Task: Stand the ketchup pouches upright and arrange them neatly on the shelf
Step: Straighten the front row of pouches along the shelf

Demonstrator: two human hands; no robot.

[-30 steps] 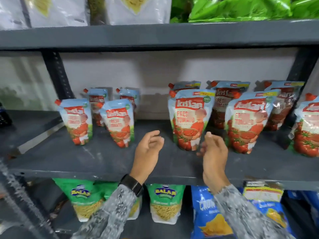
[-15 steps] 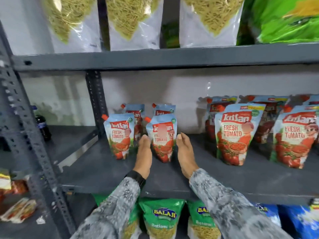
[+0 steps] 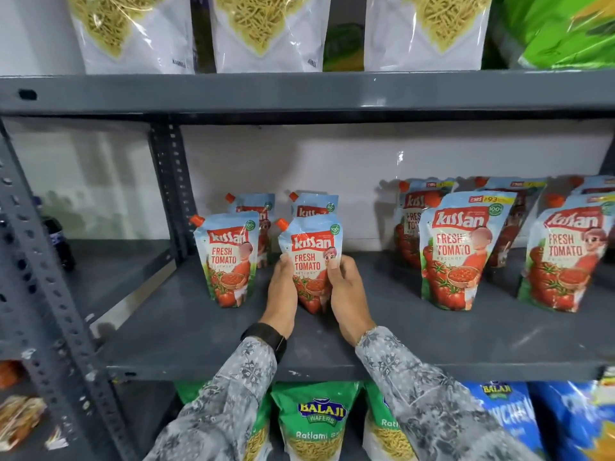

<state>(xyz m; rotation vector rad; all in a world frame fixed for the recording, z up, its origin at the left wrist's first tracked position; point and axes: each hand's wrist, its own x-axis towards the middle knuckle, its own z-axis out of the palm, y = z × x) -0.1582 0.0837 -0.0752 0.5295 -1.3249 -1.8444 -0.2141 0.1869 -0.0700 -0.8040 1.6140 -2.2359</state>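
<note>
Left hand (image 3: 283,294) and right hand (image 3: 346,294) clasp one pouch (image 3: 311,257) by its lower sides, fingers curled round, its base on the shelf (image 3: 199,334). Glossy film, soft and probably slippery; the filled belly should yield, so low side grips likely suit best. Orange corner spout (image 3: 282,223). Left of the hands stands another pouch (image 3: 229,261); behind, two more; right, larger pouches (image 3: 462,251).

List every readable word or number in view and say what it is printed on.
"Kissan FRESH TOMATO": held ketchup pouch, gripped by left hand and right hand.
"93": price tag on larger pouch.
"BALAJI WAFERS", "Ratlami": green bag below.
Other small print: unreadable.
</note>
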